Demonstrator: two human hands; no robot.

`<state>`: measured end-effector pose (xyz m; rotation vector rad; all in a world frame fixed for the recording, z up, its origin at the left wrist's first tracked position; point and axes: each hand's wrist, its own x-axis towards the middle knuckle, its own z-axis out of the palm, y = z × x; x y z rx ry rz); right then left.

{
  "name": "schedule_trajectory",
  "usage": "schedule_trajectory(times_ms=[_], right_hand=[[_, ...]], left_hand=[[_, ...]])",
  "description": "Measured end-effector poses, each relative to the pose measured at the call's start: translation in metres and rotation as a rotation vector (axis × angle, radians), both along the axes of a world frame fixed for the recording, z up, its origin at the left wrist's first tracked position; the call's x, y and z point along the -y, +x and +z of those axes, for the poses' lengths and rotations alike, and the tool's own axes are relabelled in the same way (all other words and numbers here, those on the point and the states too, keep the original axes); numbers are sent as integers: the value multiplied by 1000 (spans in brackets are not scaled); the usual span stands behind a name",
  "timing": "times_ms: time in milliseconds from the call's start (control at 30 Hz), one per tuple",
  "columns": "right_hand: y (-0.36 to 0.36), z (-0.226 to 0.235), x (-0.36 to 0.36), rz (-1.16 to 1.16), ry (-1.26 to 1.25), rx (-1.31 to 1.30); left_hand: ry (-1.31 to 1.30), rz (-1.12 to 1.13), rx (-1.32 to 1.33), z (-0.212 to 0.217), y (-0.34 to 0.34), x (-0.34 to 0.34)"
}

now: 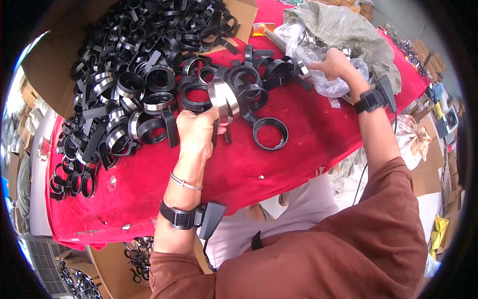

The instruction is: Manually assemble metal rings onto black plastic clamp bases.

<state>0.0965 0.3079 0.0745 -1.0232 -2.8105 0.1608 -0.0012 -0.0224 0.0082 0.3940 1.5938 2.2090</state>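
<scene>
Head view shows a person at a table spread with red cloth [308,130], both bare hands above it. The left hand [193,130] is closed on a banded ring [222,102], thumb and fingers pinching its lower side; the ring stands tilted, its silver band facing up and to the right, in front of other black rings near the middle of the cloth. Whether a second ring sits within that grip cannot be told. The right hand [334,65] is at a clear bag [329,88] farther right, its thumb pointing left and apart from the fingers — those are partly hidden, so it cannot be told whether they hold anything. Behind the bag a grey-green sack [343,31] lies slumped on the cloth. A loose black ring [285,133] lies flat to the right of the left hand, well apart from the bag. To the left, a big heap [149,74] of black rings, many with silver bands and flat tabs, spreads from a carton [46,77] onto the cloth. Each wrist wears a black strap — the left one [177,218] below a thin bangle [185,183], the right one [370,101] just above the hand.
</scene>
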Motion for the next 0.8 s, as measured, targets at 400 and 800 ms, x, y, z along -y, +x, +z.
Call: schedule_trajectory(times_ms=[400, 800], right_hand=[[0, -44, 190, 751, -1215, -509], [23, -17, 159, 702, -1136, -610]], left_hand=[[0, 26, 39, -1, 4, -1], [393, -146, -87, 3, -6, 13]])
